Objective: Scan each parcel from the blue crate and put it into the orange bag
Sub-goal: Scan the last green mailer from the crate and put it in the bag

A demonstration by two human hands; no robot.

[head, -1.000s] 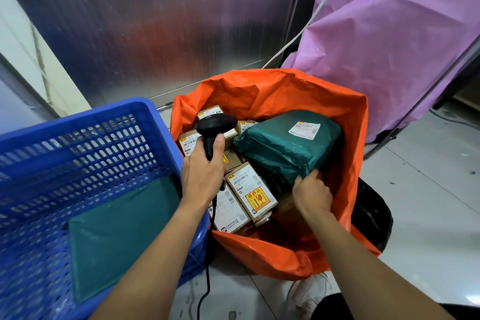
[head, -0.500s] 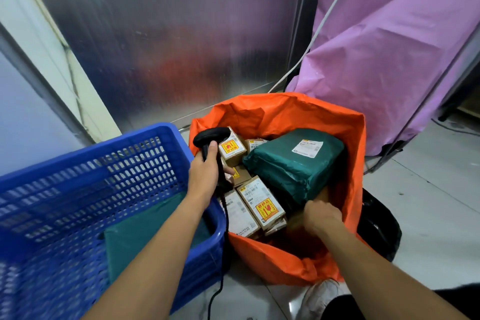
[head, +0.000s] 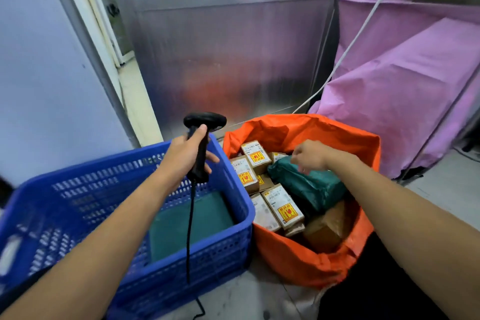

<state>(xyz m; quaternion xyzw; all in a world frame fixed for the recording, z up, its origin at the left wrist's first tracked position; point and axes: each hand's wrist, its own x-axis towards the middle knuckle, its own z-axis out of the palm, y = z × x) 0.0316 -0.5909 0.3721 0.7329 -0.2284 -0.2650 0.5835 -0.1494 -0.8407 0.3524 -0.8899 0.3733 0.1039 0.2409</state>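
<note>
You hold the scanner [head: 205, 122] over the blue crate [head: 241, 218], your other hand above the orange bag [head: 298, 262].
Nearest you, a flat green parcel [head: 207, 215] lies in the crate, beside the bag full of brown boxes [head: 283, 208] and a bulky green parcel [head: 311, 187]. Your left hand [head: 187, 153] has its grip clamped on the scanner's handle. The grip of your right hand [head: 310, 157] is slack and holds nothing, just above the bulky parcel. A metal door [head: 228, 54] stands behind.

Brushed metal door panel [head: 228, 60] straight ahead, pale wall [head: 39, 73] left, purple sheeting [head: 405, 91] right, grey floor [head: 446, 189]
</note>
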